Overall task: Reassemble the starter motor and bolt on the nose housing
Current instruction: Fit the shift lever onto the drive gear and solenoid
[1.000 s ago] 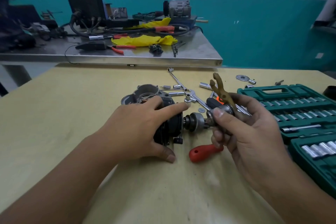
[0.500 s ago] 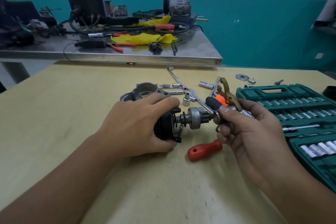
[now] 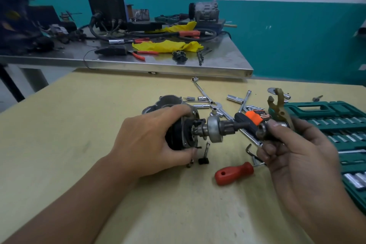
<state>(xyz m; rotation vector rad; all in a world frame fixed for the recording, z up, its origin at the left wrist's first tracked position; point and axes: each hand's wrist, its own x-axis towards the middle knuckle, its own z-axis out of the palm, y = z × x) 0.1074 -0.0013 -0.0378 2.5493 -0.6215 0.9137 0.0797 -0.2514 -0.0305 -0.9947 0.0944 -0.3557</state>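
Where fingers curl, seemingly starter motor.

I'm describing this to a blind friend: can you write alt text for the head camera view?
A person's left hand holds a black starter motor body on a yellow table, while the right hand holds the drive gear shaft and brown fork lever.
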